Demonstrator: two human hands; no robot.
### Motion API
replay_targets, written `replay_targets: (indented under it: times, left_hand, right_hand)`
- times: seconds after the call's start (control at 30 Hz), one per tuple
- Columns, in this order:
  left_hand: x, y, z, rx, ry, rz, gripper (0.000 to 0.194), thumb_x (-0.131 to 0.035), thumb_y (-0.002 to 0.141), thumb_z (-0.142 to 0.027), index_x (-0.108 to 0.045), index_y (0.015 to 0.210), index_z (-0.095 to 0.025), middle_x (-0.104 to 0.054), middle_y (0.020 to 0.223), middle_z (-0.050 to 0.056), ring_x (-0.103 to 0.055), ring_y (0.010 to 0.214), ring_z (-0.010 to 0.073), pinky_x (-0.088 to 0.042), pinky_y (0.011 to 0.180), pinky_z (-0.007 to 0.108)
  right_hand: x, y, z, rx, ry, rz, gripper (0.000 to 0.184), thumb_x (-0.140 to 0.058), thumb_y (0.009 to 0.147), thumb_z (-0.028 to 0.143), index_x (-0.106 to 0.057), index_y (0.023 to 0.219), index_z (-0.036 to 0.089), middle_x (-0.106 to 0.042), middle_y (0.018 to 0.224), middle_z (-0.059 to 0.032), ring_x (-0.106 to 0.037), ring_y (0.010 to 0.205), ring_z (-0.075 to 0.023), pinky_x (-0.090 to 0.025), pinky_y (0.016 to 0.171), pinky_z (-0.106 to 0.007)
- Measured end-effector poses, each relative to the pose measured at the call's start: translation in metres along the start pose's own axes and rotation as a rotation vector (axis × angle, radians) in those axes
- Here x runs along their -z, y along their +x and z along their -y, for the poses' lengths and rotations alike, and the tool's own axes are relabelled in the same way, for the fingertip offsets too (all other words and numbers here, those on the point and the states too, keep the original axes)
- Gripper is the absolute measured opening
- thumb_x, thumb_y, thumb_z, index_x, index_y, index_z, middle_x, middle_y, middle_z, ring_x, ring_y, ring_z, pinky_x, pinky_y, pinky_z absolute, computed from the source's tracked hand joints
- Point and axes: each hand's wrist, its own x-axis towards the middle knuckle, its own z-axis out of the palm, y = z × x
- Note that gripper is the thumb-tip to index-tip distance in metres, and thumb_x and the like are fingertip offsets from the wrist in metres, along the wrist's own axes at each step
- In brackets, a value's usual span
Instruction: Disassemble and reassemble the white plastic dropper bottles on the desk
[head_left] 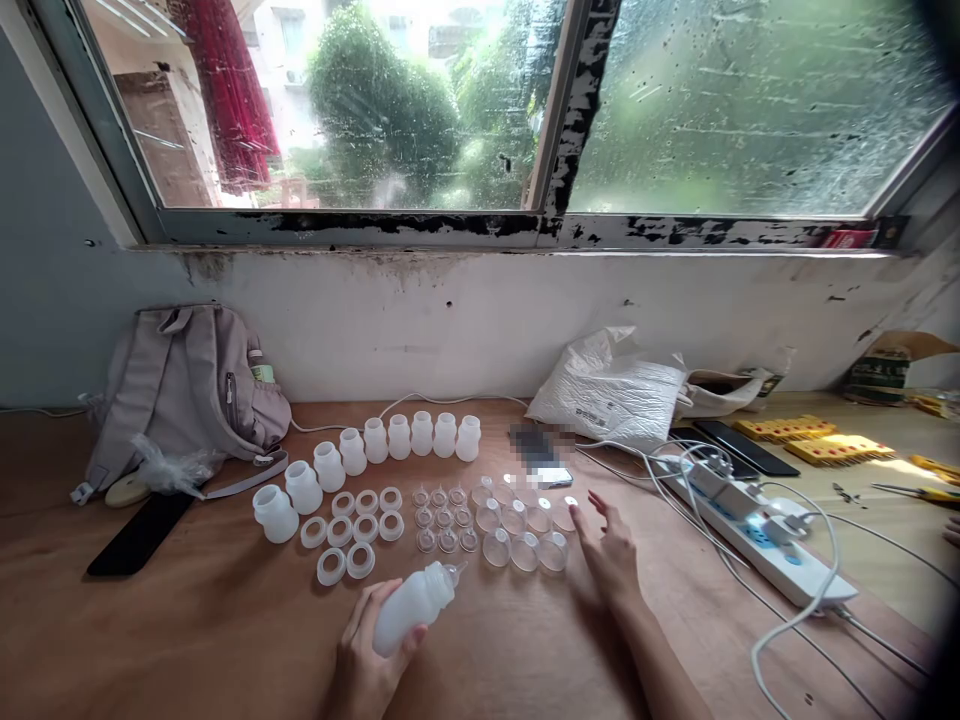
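My left hand (379,640) is wrapped round a frosted white baby bottle (414,610), tilted with its clear nipple (455,572) pointing up and right. My right hand (611,550) reaches to the right end of the rows of clear dome caps (525,550), its fingers apart. One fingertip is at the edge of a dome cap (562,515); whether it touches cannot be told. Between the hands and the wall lie several white rings (340,530) and several clear nipples (448,541) in rows. A curved line of open white bottles (352,452) stands behind them.
A grey backpack (191,380) and a black phone-like slab (142,533) are at the left. A silver bag (611,385) leans on the wall. To the right, a white power strip (757,535) trails cables, with yellow blocks (840,448) and a screwdriver (926,492) beyond.
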Motion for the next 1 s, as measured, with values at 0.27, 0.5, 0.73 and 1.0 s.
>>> replay_targets:
  times: [0.27,0.5,0.73,1.0]
  left_hand:
    - [0.002,-0.002,0.011,-0.095,0.051,0.033,0.037,-0.054,0.073,-0.044,-0.055,0.099,-0.018,-0.063,0.093,0.008,-0.061,0.083,0.0197,-0.052,0.067,0.026]
    - [0.003,-0.009,-0.001,-0.183,-0.046,0.147,0.036,-0.056,0.072,-0.042,-0.054,0.100,-0.019,-0.062,0.086,0.006,-0.061,0.077,0.0176,-0.050,0.067,0.024]
    - [0.008,0.001,-0.017,0.129,-0.382,0.450,0.037,-0.051,0.069,-0.051,-0.058,0.079,-0.015,-0.059,0.064,0.003,-0.053,0.055,0.0146,-0.041,0.050,0.022]
    - [0.006,0.001,-0.033,0.912,-0.976,0.720,0.050,-0.045,0.072,-0.059,-0.062,0.065,-0.012,-0.055,0.050,0.004,-0.050,0.046,0.0125,-0.039,0.045,0.022]
  right_hand:
    - [0.002,-0.085,0.089,0.070,0.365,0.483,0.033,-0.043,0.080,0.044,-0.054,0.095,0.018,-0.050,0.055,0.0019,-0.044,0.045,-0.0120,-0.036,0.043,-0.023]
    - [-0.033,-0.150,0.122,-0.040,0.513,0.656,0.026,-0.052,0.074,0.045,-0.048,0.077,0.019,-0.052,0.057,0.0024,-0.048,0.051,-0.0122,-0.038,0.047,-0.021]
    - [-0.033,-0.149,0.122,-0.072,0.555,0.569,0.033,-0.052,0.074,0.043,-0.039,0.056,0.019,-0.037,0.045,0.0054,-0.035,0.043,-0.0080,-0.028,0.041,-0.019]
    - [-0.019,-0.139,0.124,0.151,0.627,0.643,0.026,-0.058,0.069,0.044,-0.054,0.070,0.018,-0.047,0.054,0.0015,-0.042,0.049,-0.0104,-0.035,0.045,-0.021]
